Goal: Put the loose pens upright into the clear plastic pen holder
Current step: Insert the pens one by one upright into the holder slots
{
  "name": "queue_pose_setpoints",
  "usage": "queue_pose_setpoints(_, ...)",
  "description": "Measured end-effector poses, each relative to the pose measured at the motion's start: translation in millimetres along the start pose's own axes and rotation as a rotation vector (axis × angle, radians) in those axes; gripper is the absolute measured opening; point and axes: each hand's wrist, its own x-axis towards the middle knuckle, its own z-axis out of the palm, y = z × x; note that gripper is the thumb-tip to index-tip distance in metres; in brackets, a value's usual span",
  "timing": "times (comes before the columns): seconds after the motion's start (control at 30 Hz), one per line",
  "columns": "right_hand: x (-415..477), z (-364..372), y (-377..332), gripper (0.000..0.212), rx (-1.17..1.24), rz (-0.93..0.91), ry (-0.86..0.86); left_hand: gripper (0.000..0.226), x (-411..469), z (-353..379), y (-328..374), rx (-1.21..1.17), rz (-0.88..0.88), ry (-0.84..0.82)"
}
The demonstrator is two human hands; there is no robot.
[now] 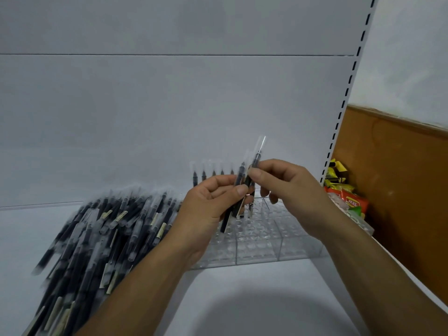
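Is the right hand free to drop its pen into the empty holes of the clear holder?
Probably yes. The right hand pinches one pen above the clear holder, whose near holes look empty. The left hand, holding more pens beside it, crowds the left part only.

clear plastic and matt white surfaces on a shop shelf

glossy see-through pen holder (257,241); pens (97,229) with dark barrels, frosted plastic caps, paper labels; smooth matt white shelf (242,299); shiny snack packets (349,202); brown cardboard (400,178).
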Motion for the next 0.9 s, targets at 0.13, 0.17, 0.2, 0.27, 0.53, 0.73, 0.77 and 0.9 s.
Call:
queue_pose_setpoints(0.13,3,-6,0,0.01,0.202,0.001,0.178,0.022,1,1,-1,-0.025,-0.007,0.047)
queue_pose_setpoints(0.17,4,-12,0,0.009,0.239,-0.013,0.263,0.02,1,0,-2,-0.053,-0.001,0.068)
queue_pose_setpoints(0.2,5,-19,0,0.008,0.234,-0.036,0.349,0.019,1,0,-2,-0.074,0.005,0.083)
queue_pose_setpoints(0.27,7,-28,5,0.005,0.099,-0.077,0.445,0.02,1,-1,-2,-0.083,0.008,0.089)
queue_pose_setpoints(0.53,11,-20,21,0.009,-0.362,-0.138,0.343,0.029,0,-1,-2,-0.044,0.002,0.07)
queue_pose_setpoints(0.73,13,-17,25,0.009,-0.378,-0.144,0.342,0.034,-1,-2,-1,-0.028,0.005,0.068)
queue_pose_setpoints(0.77,13,-17,26,0.007,-0.409,-0.133,0.324,0.035,-1,-2,-1,-0.027,0.003,0.067)
queue_pose_setpoints(0.9,13,-15,34,0.008,-0.649,-0.028,0.156,0.039,-1,-1,-2,-0.013,-0.005,0.059)
